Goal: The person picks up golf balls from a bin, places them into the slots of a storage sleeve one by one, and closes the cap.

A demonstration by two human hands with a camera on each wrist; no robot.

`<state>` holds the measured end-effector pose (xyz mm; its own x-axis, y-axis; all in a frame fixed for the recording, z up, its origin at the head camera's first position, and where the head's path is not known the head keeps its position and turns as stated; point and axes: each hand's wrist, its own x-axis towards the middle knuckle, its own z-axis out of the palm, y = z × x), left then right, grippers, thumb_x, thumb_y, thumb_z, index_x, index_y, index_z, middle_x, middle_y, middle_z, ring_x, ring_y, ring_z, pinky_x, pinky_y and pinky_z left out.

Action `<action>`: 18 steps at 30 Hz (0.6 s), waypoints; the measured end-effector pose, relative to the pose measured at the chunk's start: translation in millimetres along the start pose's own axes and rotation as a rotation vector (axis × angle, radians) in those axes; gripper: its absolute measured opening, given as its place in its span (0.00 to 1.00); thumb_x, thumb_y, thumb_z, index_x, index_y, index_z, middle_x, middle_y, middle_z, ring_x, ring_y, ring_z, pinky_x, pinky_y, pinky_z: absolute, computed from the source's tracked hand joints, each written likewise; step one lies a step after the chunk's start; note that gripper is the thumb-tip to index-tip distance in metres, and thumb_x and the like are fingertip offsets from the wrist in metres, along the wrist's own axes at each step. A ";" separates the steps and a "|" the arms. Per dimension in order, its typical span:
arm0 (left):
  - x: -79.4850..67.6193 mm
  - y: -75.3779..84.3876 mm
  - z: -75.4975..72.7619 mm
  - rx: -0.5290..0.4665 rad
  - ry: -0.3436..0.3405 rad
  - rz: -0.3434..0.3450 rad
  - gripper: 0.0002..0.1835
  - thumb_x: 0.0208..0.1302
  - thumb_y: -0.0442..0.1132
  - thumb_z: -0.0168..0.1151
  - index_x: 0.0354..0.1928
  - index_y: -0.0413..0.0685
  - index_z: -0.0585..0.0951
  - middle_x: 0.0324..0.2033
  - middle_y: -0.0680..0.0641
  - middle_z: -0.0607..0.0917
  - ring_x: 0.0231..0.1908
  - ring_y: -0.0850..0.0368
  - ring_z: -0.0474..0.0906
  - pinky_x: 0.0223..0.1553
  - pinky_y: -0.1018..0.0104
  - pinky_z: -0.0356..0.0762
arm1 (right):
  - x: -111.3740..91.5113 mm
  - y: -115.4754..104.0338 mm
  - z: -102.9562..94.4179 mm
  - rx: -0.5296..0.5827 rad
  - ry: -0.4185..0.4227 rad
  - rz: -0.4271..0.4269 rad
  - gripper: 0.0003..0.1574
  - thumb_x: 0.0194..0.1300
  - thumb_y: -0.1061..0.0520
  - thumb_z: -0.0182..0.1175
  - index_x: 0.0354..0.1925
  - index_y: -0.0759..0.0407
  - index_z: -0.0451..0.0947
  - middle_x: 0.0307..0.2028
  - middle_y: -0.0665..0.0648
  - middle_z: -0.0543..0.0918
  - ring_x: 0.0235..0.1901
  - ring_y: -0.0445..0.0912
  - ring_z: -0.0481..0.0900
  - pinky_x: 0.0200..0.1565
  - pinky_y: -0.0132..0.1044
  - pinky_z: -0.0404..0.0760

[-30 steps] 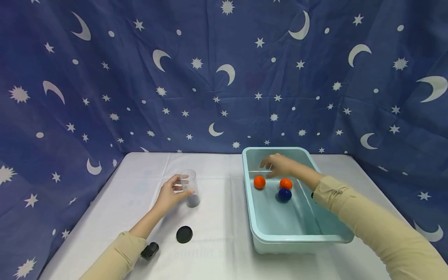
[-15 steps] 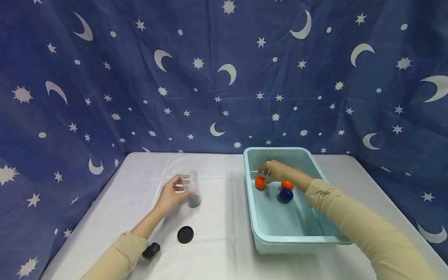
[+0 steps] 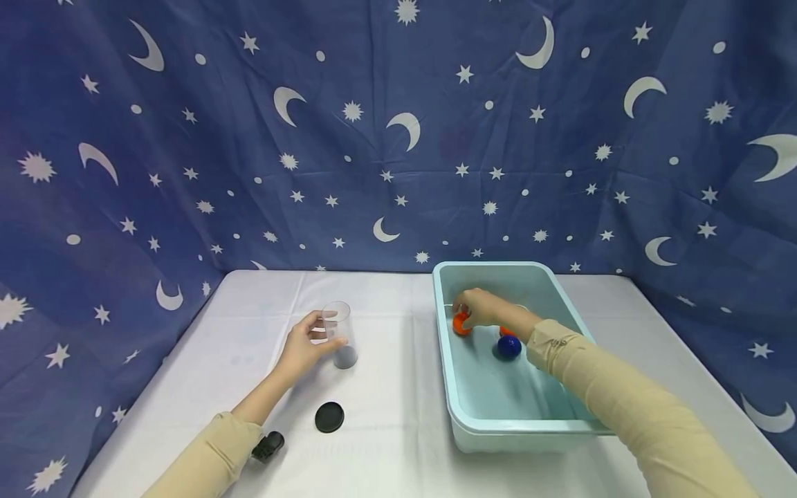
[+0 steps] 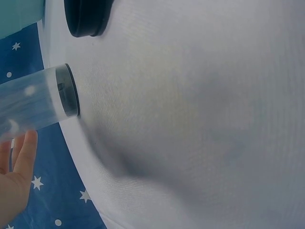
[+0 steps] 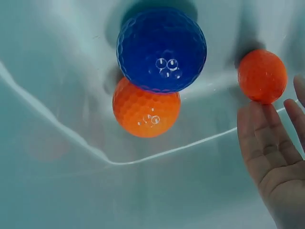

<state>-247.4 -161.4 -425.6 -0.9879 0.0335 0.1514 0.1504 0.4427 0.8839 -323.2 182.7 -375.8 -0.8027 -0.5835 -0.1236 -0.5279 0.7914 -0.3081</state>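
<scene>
My left hand (image 3: pixel 303 351) holds a clear cylindrical container (image 3: pixel 339 339) upright on the white table, thumb across the near side and fingers behind. Its base (image 4: pixel 67 90) touches the cloth in the left wrist view. Inside the pale teal tub, my right hand (image 3: pixel 484 308) reaches down to an orange golf ball (image 3: pixel 461 324). From the right wrist, the fairly straight fingers (image 5: pixel 267 138) touch that ball's edge, and a small gap separates it from the thumb side. A blue golf ball (image 3: pixel 508 347) lies against a second orange golf ball (image 5: pixel 146 109), which my right wrist partly covers from the head view.
The teal tub (image 3: pixel 453 387) stands on the right of the table with raised walls. A round black disc (image 3: pixel 329 417) lies on the cloth near the container. A black wrist device (image 3: pixel 268 447) sits below the left forearm. A blue star-and-moon curtain (image 3: pixel 398 138) hangs behind.
My right hand has lowered and shifted slightly left, from hovering above the left orange golf ball to touching it. The left hand keeps its hold on the container.
</scene>
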 end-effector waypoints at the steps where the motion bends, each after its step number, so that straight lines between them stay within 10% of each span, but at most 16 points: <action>1: -0.1 -0.1 -0.1 0.000 0.000 0.000 0.28 0.52 0.36 0.71 0.57 0.44 0.75 0.46 0.38 0.80 0.45 0.43 0.80 0.47 0.56 0.81 | 0.6 -0.2 0.9 -0.005 0.003 0.004 0.19 0.50 0.69 0.67 0.44 0.69 0.81 0.35 0.62 0.84 0.35 0.48 0.78 0.42 0.38 0.82; 18: 2.0 -0.3 -1.3 -0.014 -0.013 -0.003 0.28 0.52 0.37 0.71 0.57 0.43 0.74 0.49 0.37 0.80 0.47 0.43 0.79 0.48 0.57 0.80 | 2.3 -2.1 10.3 0.006 -0.127 0.058 0.18 0.52 0.63 0.67 0.43 0.68 0.80 0.35 0.62 0.82 0.30 0.45 0.77 0.34 0.32 0.81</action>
<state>-249.3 -162.6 -424.9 -0.9888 0.0440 0.1427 0.1477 0.4300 0.8907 -321.1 177.8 -385.1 -0.7896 -0.5558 -0.2599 -0.4798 0.8234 -0.3030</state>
